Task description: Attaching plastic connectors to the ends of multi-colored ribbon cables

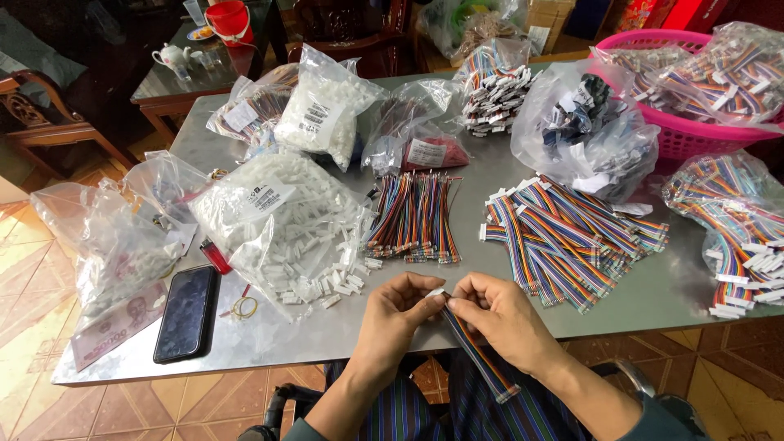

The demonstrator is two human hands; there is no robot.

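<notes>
Cable in hand: one rainbow ribbon cable (478,351) hangs from both hands over the lap, at the near table edge; its lower end carries a white connector, its upper end sits between the fingertips.
Left hand (400,306): fingers closed narrow, pinching the upper end of the cable together with a small white part.
Right hand (498,314): also closed narrow on the same upper end, thumb and forefinger meeting those of the left.
Step, as I judge: the white housing goes on the upper end; it seems not yet fully seated, but the fingers hide the joint.
Loose housings (327,282): white pieces spill from an open bag just left of the hands; many are left.
Loose wires (412,216): a bundle without housings lies behind the hands.
Ribbon pile (572,237): cables with white ends lie right of the hands; I cannot tell how many are complete.
Left side: a black phone (186,313), a red lighter (216,256).
Far side: more bags of parts and a pink basket (694,139) full of cables.
Progress: probably a large part of the work remains.
</notes>
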